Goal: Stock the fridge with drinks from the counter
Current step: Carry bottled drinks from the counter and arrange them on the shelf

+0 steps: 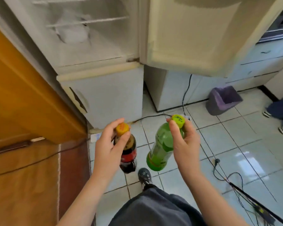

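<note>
My left hand (111, 144) pinches the yellow cap of a cola bottle (129, 154) holding dark liquid. My right hand (185, 141) pinches the green cap of a green bottle (160, 149); both bottles hang at lower centre of the frame, slightly apart, over the tiled floor (235, 144). At upper centre the fridge (95, 51) stands open, door (186, 38) swung to upper right, with wire shelves (88, 22) and a blurred white mass inside; the grey bin (216, 106) at right carries a purple liner, contents indiscernible.
</note>
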`<state>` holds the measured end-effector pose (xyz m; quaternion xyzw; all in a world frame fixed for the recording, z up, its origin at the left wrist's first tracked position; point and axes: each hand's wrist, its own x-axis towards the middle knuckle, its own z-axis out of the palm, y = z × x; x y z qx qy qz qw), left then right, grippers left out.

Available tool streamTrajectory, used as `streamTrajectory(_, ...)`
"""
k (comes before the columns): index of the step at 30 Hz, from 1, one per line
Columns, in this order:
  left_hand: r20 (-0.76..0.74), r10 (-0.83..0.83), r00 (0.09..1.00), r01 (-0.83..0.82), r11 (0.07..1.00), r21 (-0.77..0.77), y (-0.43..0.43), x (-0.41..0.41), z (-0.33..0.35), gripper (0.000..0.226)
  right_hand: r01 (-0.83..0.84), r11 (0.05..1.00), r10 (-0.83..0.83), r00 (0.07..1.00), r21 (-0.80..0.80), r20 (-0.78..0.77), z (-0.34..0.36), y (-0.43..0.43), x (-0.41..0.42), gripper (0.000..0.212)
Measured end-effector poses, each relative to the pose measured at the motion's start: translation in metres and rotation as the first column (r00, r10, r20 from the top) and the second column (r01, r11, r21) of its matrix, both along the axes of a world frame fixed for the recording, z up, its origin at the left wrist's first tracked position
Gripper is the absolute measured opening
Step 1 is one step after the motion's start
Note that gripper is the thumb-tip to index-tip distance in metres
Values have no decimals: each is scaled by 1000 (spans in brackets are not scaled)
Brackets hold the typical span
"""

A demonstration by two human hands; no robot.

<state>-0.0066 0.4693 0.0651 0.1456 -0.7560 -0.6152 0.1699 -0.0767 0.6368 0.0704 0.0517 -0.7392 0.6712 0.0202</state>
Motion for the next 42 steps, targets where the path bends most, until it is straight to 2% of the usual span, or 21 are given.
streamTrajectory(2,13,89,996,-89,996,-16,-21,-23,6,32,-99,995,99,995,22,-28,7,-22,-38,8)
streamTrajectory(6,-31,263,964,-264,963,-53,-61,-62,19,32,-222,972,225,974,84,-28,15,-68,-102,21)
streamTrajectory(9,-40,333,942,-335,941,-49,-83,-84,23,36,-249,958,258,965,141,-51,13,-98,-134,24)
streamTrajectory(12,-31,359,933,-360,932,-42,-106,-103,20,35,-271,959,273,962,83,-9,10,-128,-163,28)
streamTrajectory(15,1,344,939,-343,937,-58,-136,-128,12,34,-308,951,308,951,32,7,6,-160,-192,19)
streamTrajectory(18,28,308,951,-307,950,-51,-170,-161,6,32,-299,954,299,954,13,29,3,-193,-220,20)
streamTrajectory(22,-12,252,968,-252,966,-55,-224,-212,13,33,-259,966,258,966,21,22,11,-243,-264,16)
streamTrajectory(26,-91,171,981,-181,978,-107,-273,-271,39,34,-152,988,153,986,9,-74,36,-287,-306,11)
streamTrajectory(29,-162,84,983,-107,985,-137,-310,-312,69,34,-35,999,29,985,-36,-172,60,-320,-333,18)
streamTrajectory(33,-227,-17,974,-24,984,-176,-347,-362,105,35,-32,995,2,955,-96,-298,97,-352,-370,12)
streamTrajectory(35,-298,-55,953,1,984,-179,-358,-382,126,35,-63,989,14,937,-131,-350,117,-364,-390,11)
streamTrajectory(38,-477,-106,872,1,977,-215,-369,-410,156,31,-123,977,42,912,-176,-407,146,-381,-418,4)
streamTrajectory(42,-589,2,808,-92,988,-123,-378,-452,196,25,-162,961,38,879,-223,-476,181,-398,-452,7)
